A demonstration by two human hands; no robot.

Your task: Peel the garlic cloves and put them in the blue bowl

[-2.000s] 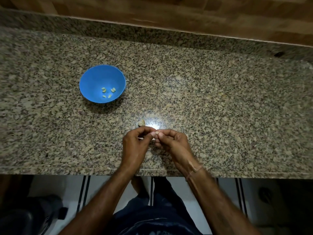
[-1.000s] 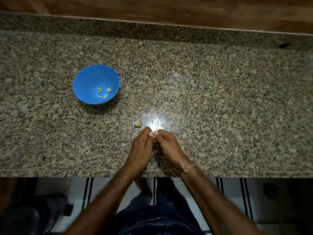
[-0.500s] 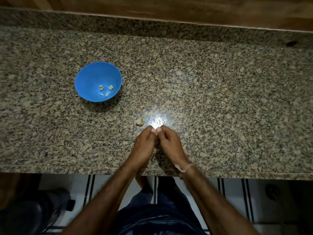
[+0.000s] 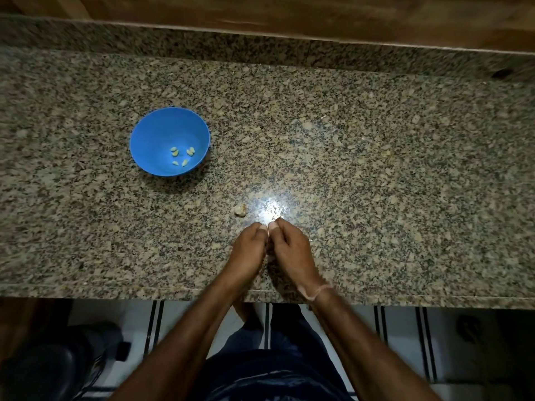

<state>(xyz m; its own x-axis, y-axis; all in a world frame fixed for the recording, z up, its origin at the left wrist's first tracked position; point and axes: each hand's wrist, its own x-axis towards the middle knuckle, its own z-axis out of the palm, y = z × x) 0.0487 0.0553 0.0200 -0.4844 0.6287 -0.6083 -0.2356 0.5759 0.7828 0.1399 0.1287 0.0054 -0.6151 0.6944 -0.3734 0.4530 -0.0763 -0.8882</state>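
Observation:
A blue bowl (image 4: 150,134) stands on the granite counter at the left, with several pale peeled garlic cloves (image 4: 182,156) in its bottom. My left hand (image 4: 250,246) and my right hand (image 4: 289,247) are pressed together near the counter's front edge, fingers curled and thumb tips touching. A garlic clove is pinched between them; it is almost wholly hidden by the fingers. A small pale garlic piece (image 4: 239,210) lies on the counter just beyond my left hand.
The speckled granite counter (image 4: 376,169) runs the whole width, with a raised granite back edge and a wooden wall behind. A bright light reflection sits just beyond my hands. Below the front edge are a tiled floor and my legs.
My hands have closed tighter together, so the clove seen between the fingertips two seconds ago is now hidden. The bowl and the loose piece stay put; only the camera shifted.

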